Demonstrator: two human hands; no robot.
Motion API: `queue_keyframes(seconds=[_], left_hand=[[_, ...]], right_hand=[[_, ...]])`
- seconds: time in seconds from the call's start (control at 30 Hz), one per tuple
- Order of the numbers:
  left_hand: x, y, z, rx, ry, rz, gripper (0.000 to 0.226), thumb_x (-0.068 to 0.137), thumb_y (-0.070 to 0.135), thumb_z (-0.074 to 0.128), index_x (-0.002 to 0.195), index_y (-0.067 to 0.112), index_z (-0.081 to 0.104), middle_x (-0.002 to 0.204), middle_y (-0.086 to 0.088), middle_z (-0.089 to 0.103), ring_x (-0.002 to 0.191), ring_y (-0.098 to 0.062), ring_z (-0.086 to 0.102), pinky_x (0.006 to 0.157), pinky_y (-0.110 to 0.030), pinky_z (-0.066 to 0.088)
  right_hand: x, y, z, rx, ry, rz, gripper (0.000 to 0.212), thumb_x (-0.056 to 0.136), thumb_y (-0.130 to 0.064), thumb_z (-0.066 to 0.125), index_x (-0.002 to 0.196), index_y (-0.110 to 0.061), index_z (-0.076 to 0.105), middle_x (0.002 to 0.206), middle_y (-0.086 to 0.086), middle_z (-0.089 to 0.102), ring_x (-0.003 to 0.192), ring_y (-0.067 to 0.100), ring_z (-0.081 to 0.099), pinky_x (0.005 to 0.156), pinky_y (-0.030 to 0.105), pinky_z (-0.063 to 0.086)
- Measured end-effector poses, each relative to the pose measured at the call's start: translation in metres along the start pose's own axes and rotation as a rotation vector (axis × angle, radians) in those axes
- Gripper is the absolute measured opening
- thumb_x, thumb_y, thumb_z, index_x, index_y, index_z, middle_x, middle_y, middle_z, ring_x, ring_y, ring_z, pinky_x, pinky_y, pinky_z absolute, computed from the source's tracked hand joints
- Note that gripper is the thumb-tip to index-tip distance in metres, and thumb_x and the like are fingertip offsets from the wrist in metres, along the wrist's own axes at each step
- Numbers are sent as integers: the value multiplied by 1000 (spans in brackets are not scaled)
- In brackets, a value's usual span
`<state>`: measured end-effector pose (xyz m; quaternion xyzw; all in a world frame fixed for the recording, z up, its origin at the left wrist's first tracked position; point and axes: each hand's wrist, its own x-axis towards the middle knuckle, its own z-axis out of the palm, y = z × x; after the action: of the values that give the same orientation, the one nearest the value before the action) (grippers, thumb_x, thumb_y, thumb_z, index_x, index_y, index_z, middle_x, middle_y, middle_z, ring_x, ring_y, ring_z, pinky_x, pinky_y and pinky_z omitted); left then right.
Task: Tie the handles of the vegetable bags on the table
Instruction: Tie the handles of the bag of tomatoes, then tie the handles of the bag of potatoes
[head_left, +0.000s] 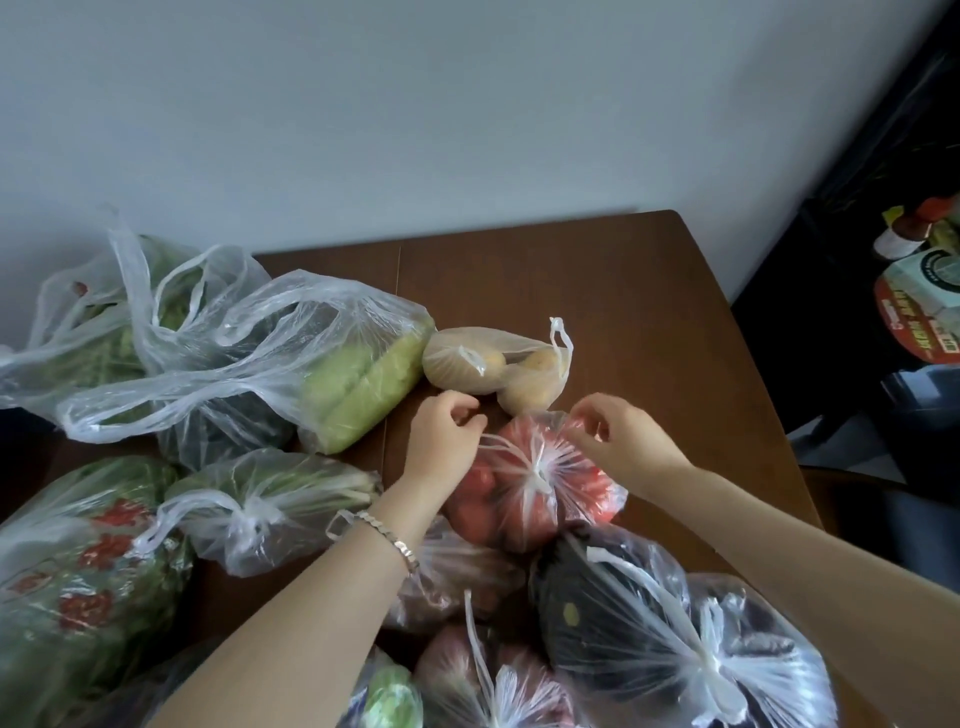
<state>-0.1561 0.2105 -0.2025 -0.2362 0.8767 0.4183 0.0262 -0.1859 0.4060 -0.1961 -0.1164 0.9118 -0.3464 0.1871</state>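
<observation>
A clear bag of red tomatoes (511, 499) lies in the middle of the brown table (597, 291), its handles knotted at the centre. My left hand (444, 434) pinches a strip of the bag's plastic at its left edge. My right hand (615, 434) pinches the plastic at its upper right edge. Beyond them sits a tied bag of potatoes (493, 371). A tied bag of leafy greens (270, 499) lies to the left. Two large bags of green vegetables (208, 353) at the back left have loose, untied handles.
Tied bags of dark eggplants (649, 618) and reddish vegetables (488, 670) crowd the near edge. A printed bag of greens (78, 561) lies at the left. A dark shelf with bottles (914, 234) stands to the right. The wall is behind the table.
</observation>
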Motion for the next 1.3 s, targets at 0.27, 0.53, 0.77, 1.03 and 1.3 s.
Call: queue_keyframes(seconds=[0.27, 0.53, 0.77, 1.03, 1.3], left_hand=[[49, 20, -26, 287, 83, 405, 39, 80, 8, 64, 118, 10, 58, 124, -10, 50, 116, -26, 47, 98, -34, 40], [47, 38, -33, 19, 135, 132, 36, 95, 20, 42, 71, -3, 56, 69, -18, 59, 64, -26, 49, 59, -33, 35], [22, 55, -57, -339, 181, -108, 37, 79, 9, 46, 52, 17, 23, 49, 1, 20, 46, -14, 17, 41, -23, 16], [-11, 39, -73, -584, 507, -168, 24, 80, 15, 55, 60, 8, 45, 65, -12, 45, 65, -23, 45, 61, -30, 37], [-19, 7, -81, -567, 559, -32, 14, 85, 17, 63, 74, 25, 59, 95, 16, 46, 94, -12, 54, 83, -20, 46]], right_hand=[[60, -35, -20, 63, 160, 153, 47, 83, -51, 56, 113, -17, 45, 103, -2, 50, 79, 12, 54, 65, 27, 49], [57, -29, -12, 405, 353, 190, 42, 101, -28, 26, 84, -13, 61, 83, 5, 64, 72, 16, 62, 72, 34, 54], [45, -54, -20, 348, 354, 148, 46, 100, -31, 30, 82, 0, 59, 69, 4, 53, 61, 13, 47, 57, 29, 38], [25, -82, -6, 293, 198, -218, 10, 91, -18, 54, 94, -11, 61, 83, -10, 56, 75, 5, 52, 68, 14, 41], [20, -86, 33, 510, 56, -347, 19, 88, -10, 58, 79, -26, 59, 108, -19, 53, 97, -3, 53, 88, 10, 39]])
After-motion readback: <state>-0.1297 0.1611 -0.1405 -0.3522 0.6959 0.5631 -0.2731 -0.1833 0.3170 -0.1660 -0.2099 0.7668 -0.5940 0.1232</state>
